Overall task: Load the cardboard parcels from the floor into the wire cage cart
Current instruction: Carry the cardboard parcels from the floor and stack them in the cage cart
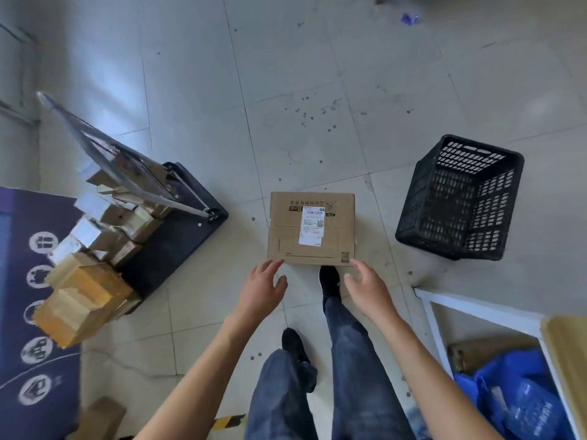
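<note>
A brown cardboard parcel [311, 228] with a white shipping label lies flat on the tiled floor straight ahead of my feet. My left hand [262, 289] hovers open just short of its near left corner. My right hand [367, 289] is open as well, just short of the near right corner. Neither hand touches the parcel. To the left stands a dark platform cart [178, 236] with a metal handle frame [104, 154], and several cardboard parcels [95, 265] are stacked on it.
A black plastic crate [460, 198] stands on the floor to the right. A white frame [476, 312] at the lower right holds blue bags [514, 398]. A purple panel [35, 312] with white icons is at the far left. A small box [101, 420] lies at the bottom left.
</note>
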{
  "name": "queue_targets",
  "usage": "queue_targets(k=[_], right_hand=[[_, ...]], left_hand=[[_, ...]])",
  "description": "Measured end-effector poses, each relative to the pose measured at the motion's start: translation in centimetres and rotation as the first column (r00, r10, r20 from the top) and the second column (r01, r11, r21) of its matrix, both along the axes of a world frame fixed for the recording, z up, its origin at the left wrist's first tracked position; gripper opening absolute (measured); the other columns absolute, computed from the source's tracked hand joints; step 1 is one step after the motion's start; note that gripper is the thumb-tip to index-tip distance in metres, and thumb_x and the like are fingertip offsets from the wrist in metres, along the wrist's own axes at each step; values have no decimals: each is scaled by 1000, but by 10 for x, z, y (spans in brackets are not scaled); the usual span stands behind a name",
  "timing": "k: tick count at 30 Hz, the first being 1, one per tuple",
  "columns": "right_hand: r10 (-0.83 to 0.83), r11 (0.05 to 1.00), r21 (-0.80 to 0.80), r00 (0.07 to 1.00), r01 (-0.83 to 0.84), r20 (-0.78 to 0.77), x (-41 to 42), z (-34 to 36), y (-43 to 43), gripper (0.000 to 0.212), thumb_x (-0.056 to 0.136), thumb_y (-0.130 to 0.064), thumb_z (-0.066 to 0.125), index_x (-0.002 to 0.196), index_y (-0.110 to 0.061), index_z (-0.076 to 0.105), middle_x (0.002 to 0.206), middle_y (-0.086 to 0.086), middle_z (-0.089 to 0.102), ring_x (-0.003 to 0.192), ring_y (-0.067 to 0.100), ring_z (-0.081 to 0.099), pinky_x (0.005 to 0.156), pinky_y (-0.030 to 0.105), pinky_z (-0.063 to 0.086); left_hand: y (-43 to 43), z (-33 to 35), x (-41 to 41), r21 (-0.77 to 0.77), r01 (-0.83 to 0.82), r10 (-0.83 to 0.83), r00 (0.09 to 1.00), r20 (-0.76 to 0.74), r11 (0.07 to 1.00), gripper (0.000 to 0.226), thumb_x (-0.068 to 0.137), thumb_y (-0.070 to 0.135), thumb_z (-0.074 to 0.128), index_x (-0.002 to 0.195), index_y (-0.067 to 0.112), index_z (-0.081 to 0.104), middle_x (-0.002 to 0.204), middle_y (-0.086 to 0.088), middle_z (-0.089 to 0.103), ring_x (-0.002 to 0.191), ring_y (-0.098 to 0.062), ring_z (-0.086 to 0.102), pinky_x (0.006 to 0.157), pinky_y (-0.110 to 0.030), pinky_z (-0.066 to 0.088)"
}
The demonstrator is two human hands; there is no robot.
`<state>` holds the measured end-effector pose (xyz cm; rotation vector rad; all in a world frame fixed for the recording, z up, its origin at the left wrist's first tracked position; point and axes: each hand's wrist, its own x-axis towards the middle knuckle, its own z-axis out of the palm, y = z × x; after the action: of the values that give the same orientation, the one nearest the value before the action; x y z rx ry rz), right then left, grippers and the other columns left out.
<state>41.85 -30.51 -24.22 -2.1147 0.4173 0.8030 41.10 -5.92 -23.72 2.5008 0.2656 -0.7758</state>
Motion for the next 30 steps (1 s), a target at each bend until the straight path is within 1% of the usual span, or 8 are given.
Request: queue_targets(k=[4, 8, 12, 15, 18, 23, 27, 30], right_hand=[[87, 993, -72, 995, -90, -54, 54, -74, -14, 51, 97, -31, 46, 147, -29, 42, 143, -1, 49, 128, 16, 48, 94, 27, 37], [196, 971, -126, 977, -205, -82, 97, -148, -27, 49, 100, -30, 46, 148, -23, 44, 149, -1, 44, 137, 17, 41, 106, 31, 33], [214, 957, -187, 975, -222, -62, 132, -214, -33, 59, 99, -41, 50, 154, -29, 33, 158, 4, 30, 144, 22, 32, 108, 36, 31], [190, 964, -151, 965, -218, -183, 151, -244, -32, 91, 90, -57, 58, 157, -40, -1, 165, 2, 9, 148, 23, 22, 111, 45, 32], [153, 980, -97, 968, -175, -199, 160, -254, -21, 116, 80, -59, 69, 149, -47, -23, 165, -5, 9, 143, 22, 32, 97, 39, 40], [225, 953, -186, 969, -241, -103, 167, -233, -1, 112, 81, -54, 68, 148, -50, -21, 164, -15, 11, 137, 17, 43, 75, 35, 48], [404, 888, -207, 912, -410, -74, 172, -190, 22, 113, 83, -52, 68, 147, -51, -24, 166, -12, 8, 140, 19, 40, 77, 37, 53], [479, 866, -140, 877, -480, -48, 165, -144, 52, 115, 82, -48, 70, 144, -55, -27, 166, -12, 5, 145, 21, 32, 90, 40, 48]], left_hand=[[3, -82, 53, 149, 12, -1, 997, -77, 989, 51, 100, 40, 47, 150, 29, 41, 158, -7, 36, 148, -29, 25, 118, -53, 24], [9, -164, 94, 259, 118, -72, 981, -181, 959, 58, 98, 47, 48, 153, 36, 33, 166, -3, 16, 153, -28, 2, 115, -69, 3], [21, -236, 125, 308, 259, -174, 945, -276, 915, 89, 86, 62, 61, 156, 42, 10, 166, -11, -10, 150, -36, -17, 107, -76, -3], [30, -268, 128, 147, 120, -78, 962, -260, 982, 113, 76, 51, 79, 156, 42, -1, 163, -17, -19, 151, -41, -7, 112, -69, 20], [36, -281, 126, -29, -28, 20, 967, -254, 999, 123, 71, 36, 88, 157, 40, 0, 163, -21, -12, 149, -44, 13, 113, -55, 35], [39, -258, 104, -96, -224, 190, 942, -276, 970, 116, 75, 33, 84, 158, 37, 2, 158, -25, 9, 139, -42, 36, 110, -43, 40], [42, -201, 59, -30, -366, 349, 906, -240, 930, 113, 77, 37, 83, 159, 33, 4, 157, -22, 15, 131, -42, 46, 102, -48, 47], [51, -148, 19, -10, -497, 484, 849, -212, 868, 113, 77, 39, 82, 158, 37, 4, 158, -22, 15, 130, -43, 48, 103, -51, 47]])
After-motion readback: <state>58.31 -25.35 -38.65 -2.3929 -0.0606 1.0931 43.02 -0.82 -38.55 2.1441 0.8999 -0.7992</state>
